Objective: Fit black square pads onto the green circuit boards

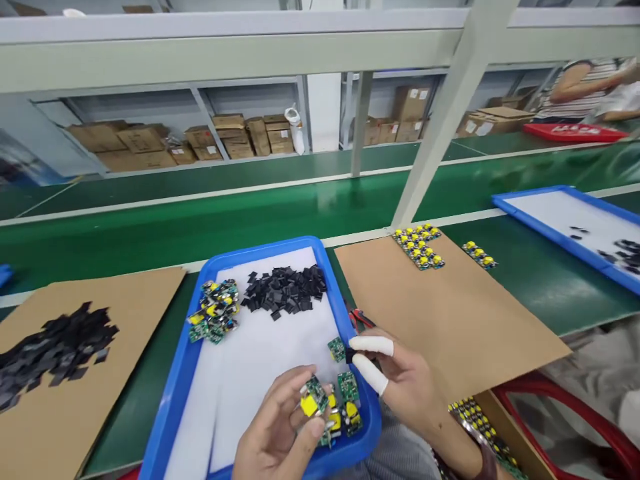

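My left hand [273,427] is closed on a small green circuit board [314,395] with a yellow component, above the near end of a blue-rimmed tray [175,393]. White finger cots cover the thumb and forefinger of my right hand [395,373], which pinch a small black piece [349,355] at the tray's right rim. Several more circuit boards [352,415] lie between my hands in the tray's near right corner. Farther up the tray are a heap of boards [215,310] on the left and a pile of black pieces [286,290].
Left of the tray, cardboard [150,300] bears more black pieces [60,347]. On the right, a cardboard sheet [450,320] carries rows of boards [417,245]. Red-handled pliers [361,318] lie by the tray. Beyond are a slanting post [440,127], another tray [550,230] and a person [580,87].
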A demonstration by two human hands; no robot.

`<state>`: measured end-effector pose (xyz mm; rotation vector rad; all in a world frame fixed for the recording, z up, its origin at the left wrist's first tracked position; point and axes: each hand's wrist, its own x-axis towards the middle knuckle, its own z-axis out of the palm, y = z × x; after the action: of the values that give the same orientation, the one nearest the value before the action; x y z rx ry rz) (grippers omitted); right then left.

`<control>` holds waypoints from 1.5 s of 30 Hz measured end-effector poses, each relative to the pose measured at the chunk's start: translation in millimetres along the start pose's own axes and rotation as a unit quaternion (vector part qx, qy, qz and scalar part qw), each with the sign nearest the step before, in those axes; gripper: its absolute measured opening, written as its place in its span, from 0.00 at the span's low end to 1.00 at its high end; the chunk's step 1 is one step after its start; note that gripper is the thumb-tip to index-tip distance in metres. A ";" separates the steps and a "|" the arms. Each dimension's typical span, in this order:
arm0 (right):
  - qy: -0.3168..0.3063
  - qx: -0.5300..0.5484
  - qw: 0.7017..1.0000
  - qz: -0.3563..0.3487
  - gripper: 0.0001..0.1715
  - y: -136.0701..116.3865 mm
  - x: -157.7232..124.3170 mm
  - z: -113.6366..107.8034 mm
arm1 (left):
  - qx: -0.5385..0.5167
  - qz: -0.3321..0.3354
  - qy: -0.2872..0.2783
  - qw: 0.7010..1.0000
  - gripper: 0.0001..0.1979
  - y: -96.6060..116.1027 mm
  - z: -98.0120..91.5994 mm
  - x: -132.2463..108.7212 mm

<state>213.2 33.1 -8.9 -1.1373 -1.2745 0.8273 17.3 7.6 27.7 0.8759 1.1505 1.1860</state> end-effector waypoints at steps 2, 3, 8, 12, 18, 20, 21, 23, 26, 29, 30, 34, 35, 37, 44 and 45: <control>-0.005 -0.099 0.990 -0.101 0.25 -4.7 -6.1 3.4 | -0.023 0.001 -0.042 0.999 0.19 -6.6 -0.4 -3.8; -0.018 -0.128 0.981 -0.147 0.29 -7.0 -8.6 5.6 | -0.035 0.005 -0.063 0.997 0.19 -9.9 0.1 -5.6; -0.093 -0.114 0.957 -0.249 0.33 -10.7 -12.7 14.6 | -0.073 0.017 -0.114 0.991 0.18 -17.2 -0.6 -9.4; -0.072 -0.114 0.975 -0.176 0.27 -5.9 -7.7 14.1 | -0.108 -0.026 -0.133 0.985 0.18 -13.9 -8.2 -11.0; -0.087 -0.053 0.990 -0.100 0.15 -10.1 -3.8 13.1 | -0.114 -0.024 -0.094 0.989 0.19 -4.7 -10.8 -10.8; -0.060 -0.040 0.996 -0.057 0.14 -13.5 -6.7 13.2 | -0.101 -0.008 -0.062 0.993 0.18 -1.6 -10.1 -8.8; -0.052 -0.032 0.997 -0.037 0.14 -15.4 -8.3 13.4 | -0.092 -0.002 -0.050 0.995 0.18 -0.6 -9.9 -7.6; -0.060 -0.011 0.998 -0.011 0.15 -19.3 -10.7 14.1 | -0.073 0.007 -0.035 0.997 0.18 0.3 -9.6 -5.5; -0.103 0.027 0.994 -0.015 0.16 -23.8 -11.5 17.1 | -0.060 0.009 -0.022 0.998 0.20 -1.3 -9.2 -3.7; -0.124 0.044 0.991 0.003 0.14 -24.4 -11.3 21.1 | -0.055 0.010 0.002 0.998 0.21 -4.4 -8.7 -4.0; -0.124 0.046 0.991 0.014 0.13 -23.8 -11.4 22.1 | -0.051 0.006 0.009 0.999 0.20 -5.3 -8.7 -4.6; -0.100 0.044 0.993 0.044 0.09 -20.0 -13.5 24.2 | -0.039 -0.025 0.011 0.999 0.20 -6.4 -9.6 -7.5; -0.096 0.048 0.993 0.049 0.09 -19.5 -14.2 24.5 | -0.038 -0.027 0.010 0.999 0.20 -6.1 -9.7 -7.9; -0.100 0.073 0.990 0.068 0.07 -19.5 -15.4 25.1 | -0.043 -0.020 0.007 0.999 0.20 -4.9 -9.8 -8.2; -0.099 0.116 0.981 0.118 0.08 -23.7 -17.3 30.8 | -0.014 0.011 0.015 1.000 0.07 -9.2 -14.4 -3.9; -0.099 0.112 0.982 0.119 0.08 -24.4 -17.4 31.8 | -0.004 0.020 0.013 1.000 0.06 -11.3 -16.0 -3.4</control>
<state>176.4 15.7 7.1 -1.0572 -1.1826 1.2571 4.4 1.2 14.0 0.8838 1.1531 1.2377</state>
